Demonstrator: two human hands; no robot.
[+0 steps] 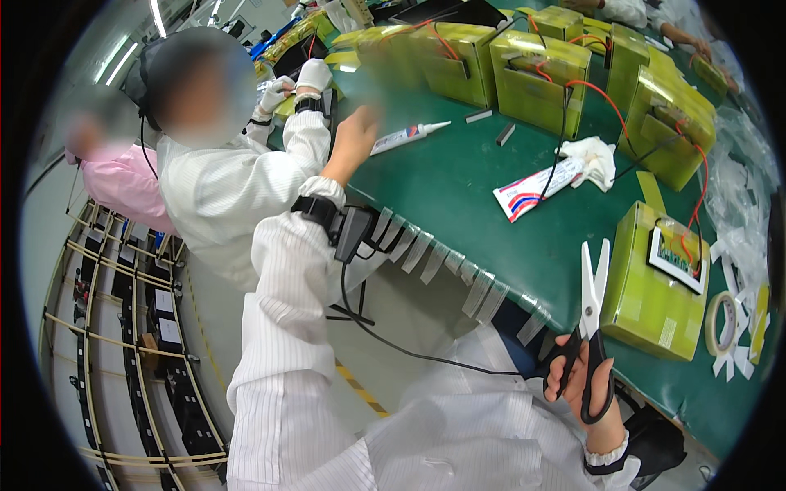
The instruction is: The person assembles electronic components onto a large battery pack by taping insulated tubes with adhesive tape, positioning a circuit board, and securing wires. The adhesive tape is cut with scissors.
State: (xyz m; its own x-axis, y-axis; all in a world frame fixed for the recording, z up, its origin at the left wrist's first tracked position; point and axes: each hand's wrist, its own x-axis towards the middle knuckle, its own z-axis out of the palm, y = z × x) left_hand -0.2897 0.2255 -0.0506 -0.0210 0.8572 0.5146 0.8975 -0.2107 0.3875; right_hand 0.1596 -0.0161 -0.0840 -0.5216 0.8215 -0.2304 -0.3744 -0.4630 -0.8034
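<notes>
My right hand [588,385] is closed around the black handles of a pair of scissors [593,295], its fingers in the loops. The blades point up and stand slightly apart beside a yellow-green wrapped battery pack [655,286] with a small circuit board [676,260] on it. My left hand [354,141] reaches over the table's left edge; its fingertips are blurred, and whether they grip anything is unclear. Right beside it is a white tube with a pointed nozzle [409,137]. A second white tube [536,188] lies mid-table against a crumpled white tissue [591,159].
Several more wrapped packs [536,82] with red and black wires line the far side. Strips of clear tape [422,250] hang off the near edge of the green table [458,200]. A tape roll [721,323] lies at right. A co-worker in white [229,180] works at left.
</notes>
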